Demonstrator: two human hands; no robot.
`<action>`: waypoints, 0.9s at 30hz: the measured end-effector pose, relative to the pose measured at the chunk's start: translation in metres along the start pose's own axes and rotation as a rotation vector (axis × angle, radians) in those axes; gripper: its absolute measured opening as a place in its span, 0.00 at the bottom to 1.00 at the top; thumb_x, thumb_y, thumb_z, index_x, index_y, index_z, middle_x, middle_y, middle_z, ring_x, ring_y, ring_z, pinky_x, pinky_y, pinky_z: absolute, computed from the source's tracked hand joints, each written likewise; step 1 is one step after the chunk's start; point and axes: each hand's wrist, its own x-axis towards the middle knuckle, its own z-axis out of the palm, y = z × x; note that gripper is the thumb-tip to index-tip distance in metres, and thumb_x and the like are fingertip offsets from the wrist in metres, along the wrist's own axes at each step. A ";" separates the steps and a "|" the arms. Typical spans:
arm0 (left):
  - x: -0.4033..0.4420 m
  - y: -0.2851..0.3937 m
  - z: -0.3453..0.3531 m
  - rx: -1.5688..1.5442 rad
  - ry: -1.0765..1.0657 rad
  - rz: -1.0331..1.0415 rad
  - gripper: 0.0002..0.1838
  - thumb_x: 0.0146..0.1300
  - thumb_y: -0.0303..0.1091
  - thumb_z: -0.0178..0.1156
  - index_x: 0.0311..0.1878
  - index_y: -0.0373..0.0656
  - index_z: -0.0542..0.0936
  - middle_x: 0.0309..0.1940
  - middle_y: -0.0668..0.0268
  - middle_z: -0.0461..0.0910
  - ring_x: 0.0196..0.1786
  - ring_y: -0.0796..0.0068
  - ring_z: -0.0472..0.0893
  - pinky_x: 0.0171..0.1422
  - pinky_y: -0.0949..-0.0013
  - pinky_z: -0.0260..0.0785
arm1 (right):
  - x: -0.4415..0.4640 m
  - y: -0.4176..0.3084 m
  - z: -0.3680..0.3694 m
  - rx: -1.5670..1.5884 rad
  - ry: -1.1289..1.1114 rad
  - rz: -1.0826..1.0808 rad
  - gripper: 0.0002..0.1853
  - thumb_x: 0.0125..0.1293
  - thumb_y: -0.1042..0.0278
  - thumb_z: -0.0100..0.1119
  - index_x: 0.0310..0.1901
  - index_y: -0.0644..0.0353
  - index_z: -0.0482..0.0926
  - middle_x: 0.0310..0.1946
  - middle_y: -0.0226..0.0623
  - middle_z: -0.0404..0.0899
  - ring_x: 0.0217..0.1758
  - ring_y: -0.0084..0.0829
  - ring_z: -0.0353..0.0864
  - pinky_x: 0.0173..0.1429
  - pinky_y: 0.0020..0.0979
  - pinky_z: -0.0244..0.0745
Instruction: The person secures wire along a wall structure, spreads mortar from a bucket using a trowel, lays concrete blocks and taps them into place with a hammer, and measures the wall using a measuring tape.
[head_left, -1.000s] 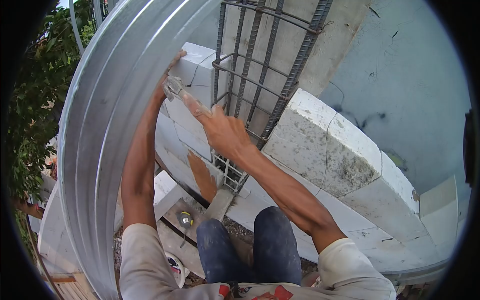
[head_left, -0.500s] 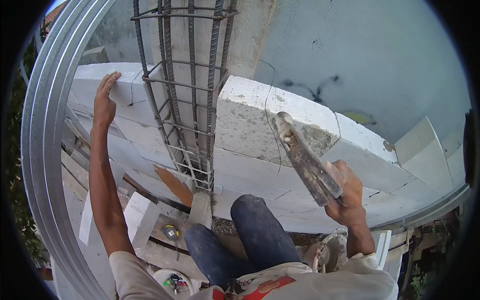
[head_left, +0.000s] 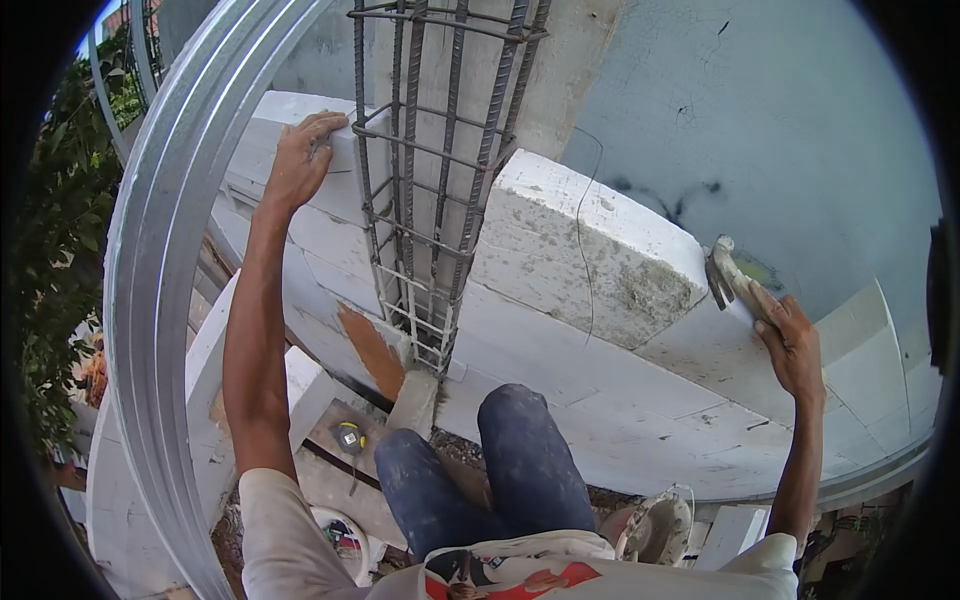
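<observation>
My right hand (head_left: 790,345) grips the handle of a claw hammer (head_left: 738,280). Its head is at the right end of a white block (head_left: 600,208) with grey mortar smears on its face; whether it touches is unclear. My left hand (head_left: 300,165) lies over the top edge of another white block (head_left: 275,108), fingers stretched toward the bars. Between the two blocks stands a column cage of steel rebar (head_left: 447,160). A thin wire (head_left: 580,230) loops over the right block.
Curved metal channels (head_left: 165,250) pass close to my left arm. Below are a tape measure (head_left: 348,437), a white tub (head_left: 362,568) holding small items, and a mortar-stained bucket (head_left: 655,525). A grey wall (head_left: 800,120) rises behind the blocks.
The hammer has gone from close in front of me out to the right end of the block. My left hand has slid right along its block, closer to the rebar. The view has shifted.
</observation>
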 end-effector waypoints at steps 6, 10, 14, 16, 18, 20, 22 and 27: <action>0.000 0.002 -0.007 0.116 -0.036 0.014 0.23 0.71 0.30 0.54 0.67 0.48 0.84 0.71 0.63 0.80 0.78 0.55 0.73 0.85 0.24 0.36 | 0.003 -0.001 0.004 0.098 -0.006 0.047 0.33 0.68 0.79 0.62 0.75 0.50 0.77 0.44 0.45 0.74 0.50 0.46 0.72 0.62 0.43 0.71; -0.002 -0.010 0.003 0.242 -0.025 0.060 0.23 0.78 0.39 0.52 0.72 0.49 0.80 0.74 0.59 0.77 0.80 0.54 0.70 0.86 0.28 0.37 | 0.003 -0.004 0.003 -0.091 -0.039 -0.015 0.32 0.68 0.79 0.62 0.75 0.54 0.77 0.49 0.45 0.77 0.56 0.47 0.74 0.66 0.44 0.70; -0.059 0.041 -0.004 0.129 0.231 0.009 0.21 0.76 0.34 0.58 0.69 0.46 0.82 0.69 0.56 0.80 0.74 0.55 0.76 0.82 0.43 0.57 | -0.005 -0.034 0.020 -0.193 0.262 -0.170 0.27 0.72 0.78 0.61 0.73 0.58 0.78 0.55 0.46 0.80 0.59 0.47 0.78 0.63 0.46 0.74; -0.111 0.050 -0.006 0.022 0.472 -0.056 0.18 0.74 0.29 0.61 0.65 0.43 0.84 0.65 0.55 0.82 0.68 0.56 0.81 0.76 0.54 0.69 | -0.022 -0.064 0.040 0.053 0.269 -0.324 0.24 0.74 0.73 0.61 0.70 0.65 0.79 0.49 0.49 0.82 0.51 0.47 0.81 0.56 0.47 0.76; -0.192 0.061 0.006 0.025 0.579 -0.252 0.16 0.73 0.25 0.62 0.62 0.40 0.85 0.61 0.55 0.84 0.62 0.59 0.83 0.69 0.60 0.75 | -0.033 -0.110 0.071 0.387 0.196 -0.492 0.20 0.72 0.72 0.63 0.62 0.71 0.82 0.39 0.49 0.83 0.42 0.46 0.81 0.46 0.44 0.75; -0.278 0.109 0.018 -0.165 0.579 -0.612 0.14 0.72 0.23 0.64 0.59 0.38 0.86 0.55 0.58 0.85 0.51 0.71 0.86 0.57 0.67 0.80 | -0.039 -0.166 0.116 0.751 0.025 -0.584 0.14 0.65 0.78 0.67 0.52 0.71 0.87 0.34 0.46 0.83 0.35 0.42 0.80 0.40 0.40 0.73; -0.361 0.156 0.025 -0.252 0.481 -0.929 0.08 0.70 0.26 0.69 0.49 0.35 0.89 0.41 0.63 0.87 0.40 0.80 0.83 0.43 0.71 0.78 | -0.047 -0.200 0.175 0.790 -0.117 -0.630 0.15 0.60 0.84 0.70 0.50 0.67 0.88 0.35 0.42 0.85 0.34 0.38 0.80 0.39 0.37 0.74; -0.549 0.223 -0.004 0.150 0.341 -1.393 0.10 0.71 0.34 0.68 0.41 0.35 0.87 0.30 0.59 0.86 0.35 0.71 0.84 0.42 0.63 0.76 | -0.073 -0.234 0.267 0.878 -0.409 -0.659 0.15 0.65 0.83 0.70 0.53 0.66 0.88 0.38 0.43 0.85 0.37 0.36 0.84 0.44 0.34 0.79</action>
